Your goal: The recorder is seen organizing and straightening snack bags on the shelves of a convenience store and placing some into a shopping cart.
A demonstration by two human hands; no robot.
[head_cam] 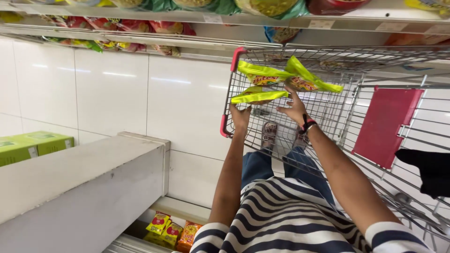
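Note:
Three yellow-green snack packets lie in a wire shopping cart [234,112] with red corner trim. My left hand [240,117] grips the edge of the lowest packet [258,96]. My right hand [295,108], with a black and red band on its wrist, has its fingers spread and its fingertips touch another packet [304,84]. The third packet [262,75] lies just beyond them. My striped shirt, jeans and sandalled feet show below and through the cart's mesh.
Store shelves [140,35] with bagged snacks run along the top. A red seat flap [386,124] and a black object [426,171] are in the cart at right. A pale shelf top [84,182] with green boxes [33,145] stands left, with small yellow and orange packs [171,232] beneath.

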